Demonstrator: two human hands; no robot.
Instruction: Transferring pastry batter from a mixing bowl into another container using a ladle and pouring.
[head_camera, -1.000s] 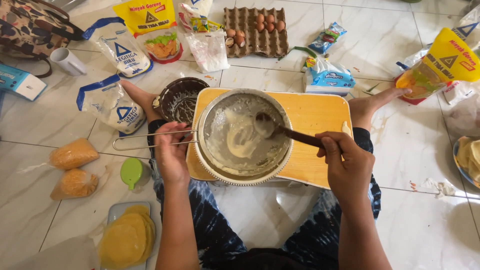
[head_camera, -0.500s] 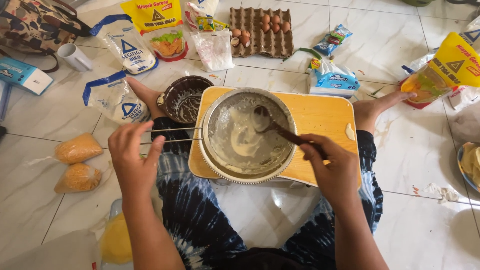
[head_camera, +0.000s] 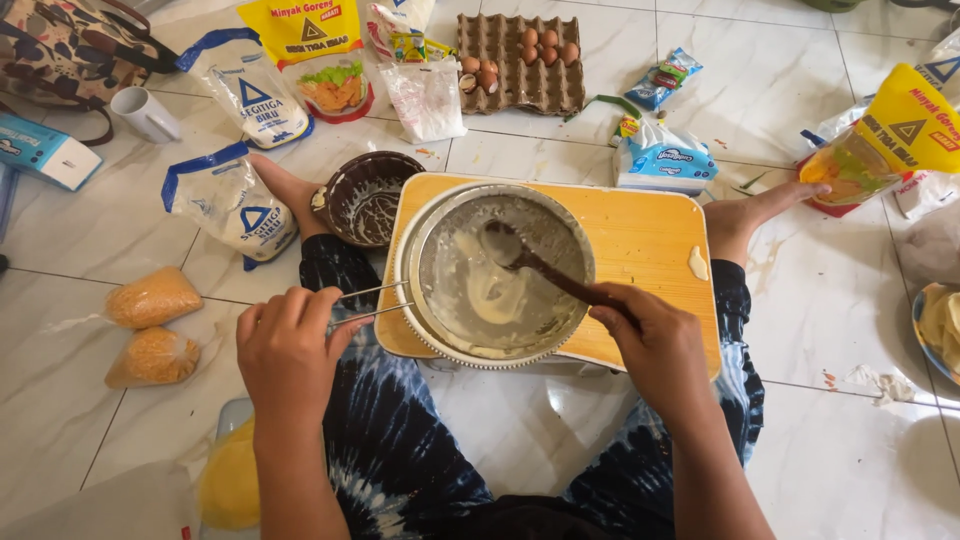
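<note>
Metal sieve (head_camera: 497, 272) smeared with pale batter, set inside a steel bowl (head_camera: 408, 300) on a yellow wooden board (head_camera: 645, 235) over the lap. Wire handle gripped in the closed left hand (head_camera: 290, 355). Dark wooden spoon (head_camera: 535, 262) clasped by the closed right hand (head_camera: 655, 340), tip pressed into the mesh. Brown bowl (head_camera: 366, 196) just beside the board on the tiled floor (head_camera: 830, 300).

A single head-worn camera looks steeply down from above a person seated on a tiled floor (head_camera: 820, 330), close enough that both forearms enter from the near edge. The view faces away from the wearer: a yellow board (head_camera: 640, 235) sits centre, an egg tray (head_camera: 520, 60) lies at the far edge, and flour bags (head_camera: 225, 200) at far left. No second view exists.
</note>
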